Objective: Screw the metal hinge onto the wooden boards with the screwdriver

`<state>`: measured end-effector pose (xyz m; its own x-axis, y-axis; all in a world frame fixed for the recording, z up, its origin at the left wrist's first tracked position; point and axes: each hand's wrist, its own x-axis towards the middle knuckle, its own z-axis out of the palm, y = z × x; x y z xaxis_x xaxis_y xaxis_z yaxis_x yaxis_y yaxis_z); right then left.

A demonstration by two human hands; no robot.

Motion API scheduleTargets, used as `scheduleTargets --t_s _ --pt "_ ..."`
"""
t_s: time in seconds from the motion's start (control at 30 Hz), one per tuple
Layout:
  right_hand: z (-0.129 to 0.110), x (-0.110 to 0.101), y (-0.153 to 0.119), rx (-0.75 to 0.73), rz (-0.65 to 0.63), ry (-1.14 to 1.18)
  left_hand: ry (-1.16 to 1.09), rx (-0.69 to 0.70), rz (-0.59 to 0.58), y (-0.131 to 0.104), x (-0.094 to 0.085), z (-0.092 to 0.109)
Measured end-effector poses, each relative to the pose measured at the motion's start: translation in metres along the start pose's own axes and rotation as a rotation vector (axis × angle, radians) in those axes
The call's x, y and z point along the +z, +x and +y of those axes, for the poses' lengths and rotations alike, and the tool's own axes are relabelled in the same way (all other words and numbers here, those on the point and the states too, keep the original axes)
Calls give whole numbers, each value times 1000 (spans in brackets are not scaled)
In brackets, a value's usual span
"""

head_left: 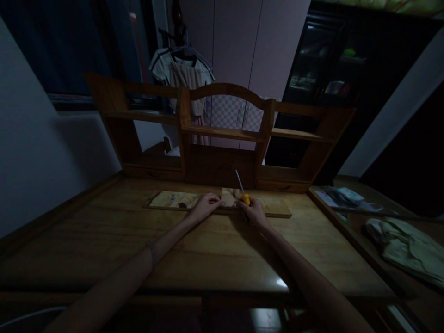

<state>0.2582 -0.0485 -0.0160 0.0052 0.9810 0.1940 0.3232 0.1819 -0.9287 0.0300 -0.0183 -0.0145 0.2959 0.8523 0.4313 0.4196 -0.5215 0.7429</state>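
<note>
A long, flat wooden board (274, 206) lies crosswise on the desk, stained and marked on its left part. On its middle sits a small pale wooden piece (229, 198), partly covered by my fingertips. My left hand (205, 206) pinches the left edge of this piece with thumb and fingers. In my right hand (255, 212) is a screwdriver (246, 199) with a yellow handle, its metal shaft pointing up and away from the board. My right thumb and fingertips also reach the right side of the small piece.
The wooden desk (194, 259) has a raised shelf unit (225, 134) along its back. To the right, a lower surface holds papers and plastic (347, 196) and a folded pale cloth (409, 245). Clothes (189, 76) hang behind the shelf. The room is dim.
</note>
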Motion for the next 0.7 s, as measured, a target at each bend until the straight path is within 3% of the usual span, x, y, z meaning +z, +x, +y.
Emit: scheduleTargets --t_s 0.2,0.43,0.53,0.7 --pt "1 0 -1 30 8 23 21 -16 19 -2 2 -2" --pt "-5 -6 -5 -4 -70 89 -2 25 43 -6 -4 0" --pt "-8 -12 -9 -27 -124 112 89 179 46 -12 -14 2" --pt "-3 -22 -15 -69 -278 83 309 428 -94 -22 -26 12"
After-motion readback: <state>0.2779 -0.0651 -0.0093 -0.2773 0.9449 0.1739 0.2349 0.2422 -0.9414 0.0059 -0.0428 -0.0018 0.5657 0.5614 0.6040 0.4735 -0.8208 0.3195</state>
